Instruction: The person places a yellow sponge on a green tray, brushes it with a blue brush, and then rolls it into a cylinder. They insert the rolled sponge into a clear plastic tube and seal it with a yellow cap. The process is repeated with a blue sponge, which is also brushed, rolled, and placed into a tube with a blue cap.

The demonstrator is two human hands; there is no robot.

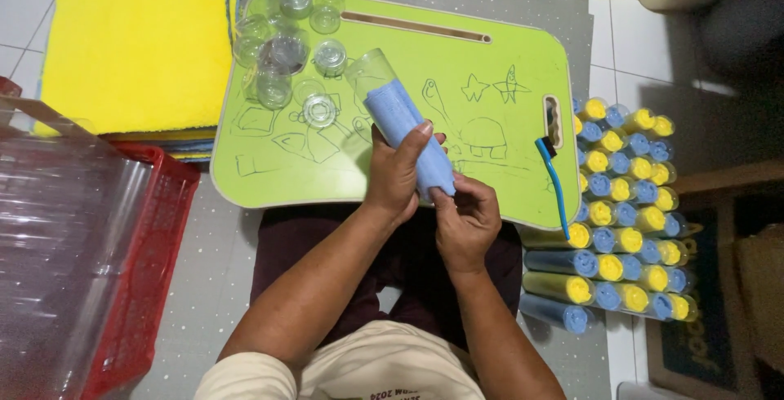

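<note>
My left hand [394, 173] grips a clear plastic tube [371, 69] that holds a rolled blue cloth [408, 135]. The tube is tilted, its closed end pointing up and to the left over the green lap tray [506, 49]. My right hand [468, 219] pinches the lower end of the blue roll where it enters the tube's open mouth. Both hands hover just above the tray's near edge.
Several empty clear tubes and caps [286, 49] stand on the tray's far left. A blue brush [554, 175] lies at its right edge. Filled tubes with yellow and blue rolls [625, 212] are stacked on the right. Yellow cloths [139, 53] and a red basket [143, 277] sit left.
</note>
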